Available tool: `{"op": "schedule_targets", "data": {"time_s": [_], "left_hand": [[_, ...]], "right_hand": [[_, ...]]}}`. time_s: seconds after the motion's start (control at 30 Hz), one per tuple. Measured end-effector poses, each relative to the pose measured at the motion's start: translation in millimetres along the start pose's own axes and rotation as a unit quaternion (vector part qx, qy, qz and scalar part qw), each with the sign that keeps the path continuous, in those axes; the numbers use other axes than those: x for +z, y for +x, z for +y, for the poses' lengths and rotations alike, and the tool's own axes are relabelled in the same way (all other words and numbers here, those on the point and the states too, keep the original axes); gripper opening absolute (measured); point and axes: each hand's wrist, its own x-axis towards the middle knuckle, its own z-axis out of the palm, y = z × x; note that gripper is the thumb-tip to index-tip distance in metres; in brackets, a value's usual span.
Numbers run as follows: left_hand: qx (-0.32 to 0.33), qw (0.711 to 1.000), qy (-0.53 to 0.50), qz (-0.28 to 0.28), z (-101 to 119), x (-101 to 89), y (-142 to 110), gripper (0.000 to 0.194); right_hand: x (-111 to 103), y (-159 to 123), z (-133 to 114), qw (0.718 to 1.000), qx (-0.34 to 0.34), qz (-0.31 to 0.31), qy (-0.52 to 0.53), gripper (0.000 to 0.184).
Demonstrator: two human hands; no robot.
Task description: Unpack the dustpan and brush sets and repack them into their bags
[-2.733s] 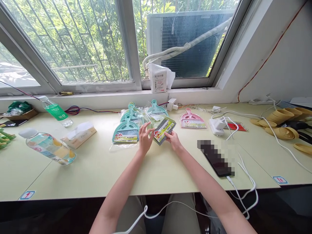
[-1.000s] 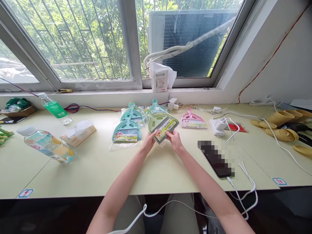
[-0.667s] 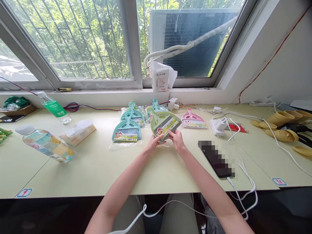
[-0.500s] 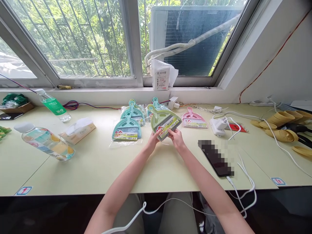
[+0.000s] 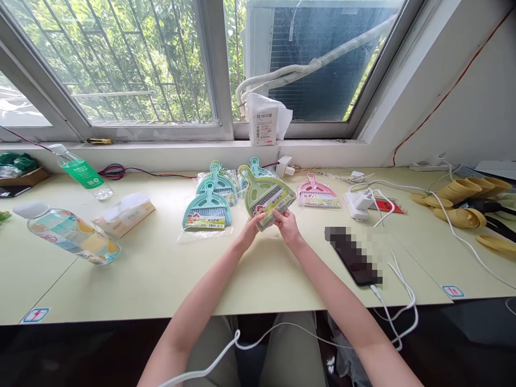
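A green dustpan and brush set [image 5: 264,191] with a printed label is held tilted above the table between both hands. My left hand [image 5: 250,231] is closed on its lower left edge, and my right hand [image 5: 287,226] grips the lower right side, thumb on the label. Left of it lies a blue dustpan set [image 5: 207,208] in clear wrap. Behind that one rests another blue set [image 5: 220,183], with a green rim showing at its top. A further blue set [image 5: 257,167] is partly hidden by the held one. To the right lies a pink set [image 5: 318,191].
On the left stand an orange-printed bottle [image 5: 72,236], a tissue pack [image 5: 124,214] and a green-labelled bottle [image 5: 83,173]. On the right are a dark phone [image 5: 355,258] with a white cable, a power adapter [image 5: 358,204] and yellow cup-like pieces [image 5: 459,215]. The window sill carries a tissue packet [image 5: 264,126].
The view has shifted slightly. The green set stays in both hands, with its tilt nearly the same. The other sets have not moved on the table.
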Motion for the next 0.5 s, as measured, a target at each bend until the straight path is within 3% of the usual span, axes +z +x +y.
{"op": "schedule_targets", "data": {"time_s": [0.1, 0.27, 0.37, 0.43, 0.5], "left_hand": [[0.013, 0.994, 0.066, 0.081, -1.6, -6.3, 4.6, 0.052], [0.001, 0.992, 0.119, 0.05, -0.7, -19.6, 11.0, 0.048], [-0.012, 0.994, 0.067, 0.087, 4.7, -28.5, 15.8, 0.043], [-0.031, 0.988, 0.015, 0.152, 10.9, -35.7, 17.6, 0.042], [-0.048, 0.976, -0.027, 0.211, 18.4, -42.9, 17.0, 0.036]], "right_hand": [[-0.9, 1.9, 7.3, 1.0, -0.003, 0.019, -0.009, 0.037], [-9.2, 9.3, 5.8, 0.997, 0.06, -0.017, -0.048, 0.029], [-22.1, 16.1, -8.1, 0.985, 0.1, -0.062, -0.125, 0.03], [-32.5, 19.8, -18.7, 0.975, 0.063, -0.035, -0.212, 0.032], [-41.0, 21.4, -27.2, 0.941, -0.058, 0.003, -0.334, 0.026]]}}
